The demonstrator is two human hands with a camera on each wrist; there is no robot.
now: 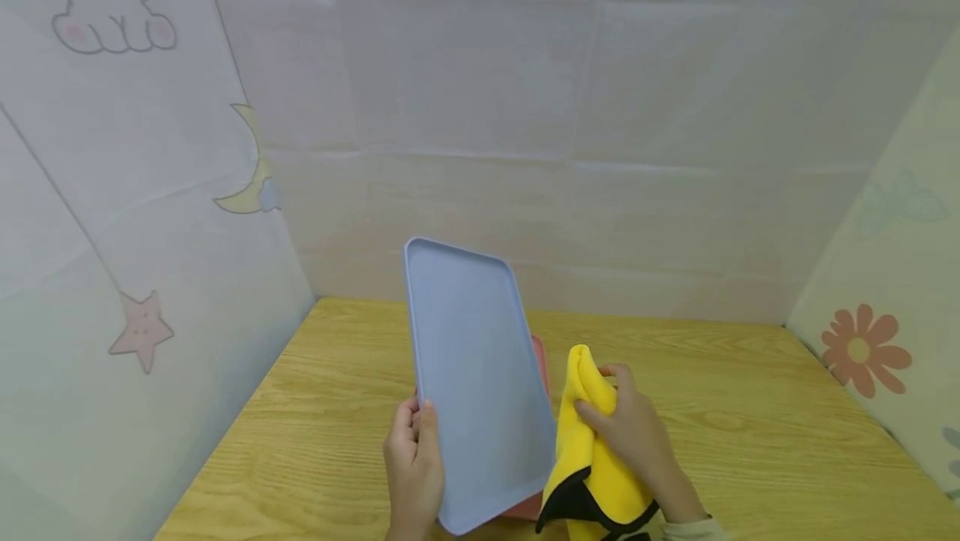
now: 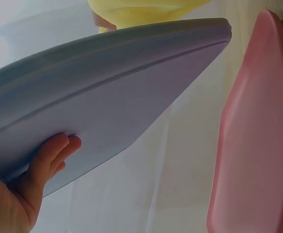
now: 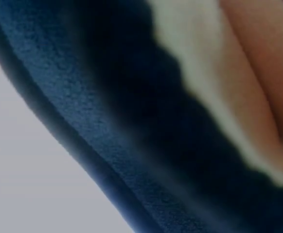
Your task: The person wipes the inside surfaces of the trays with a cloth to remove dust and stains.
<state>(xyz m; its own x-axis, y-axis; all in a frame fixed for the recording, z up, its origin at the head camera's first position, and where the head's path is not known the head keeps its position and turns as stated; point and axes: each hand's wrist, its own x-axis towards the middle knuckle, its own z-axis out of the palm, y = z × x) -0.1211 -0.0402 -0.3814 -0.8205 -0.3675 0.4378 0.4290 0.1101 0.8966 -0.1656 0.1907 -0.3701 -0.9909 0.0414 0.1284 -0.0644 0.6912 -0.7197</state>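
A light blue rectangular tray (image 1: 480, 383) is held up at a tilt, its inner face toward the head camera. My left hand (image 1: 417, 462) grips its left long edge, thumb on the front rim; the left wrist view shows the fingers (image 2: 51, 155) against its underside. To the right, my right hand (image 1: 630, 428) holds a folded yellow cloth (image 1: 581, 441) with black trim, close to the tray's right edge. In the right wrist view the cloth's dark edge (image 3: 83, 116) fills much of the picture, blurred, and hides most of the hand.
Behind the blue tray a pink tray (image 2: 258, 136) rests on the wooden table (image 1: 315, 424), mostly hidden in the head view. Pale cloth walls stand at the back (image 1: 480, 107) and both sides, printed with a star (image 1: 142, 331) and a flower (image 1: 862, 349).
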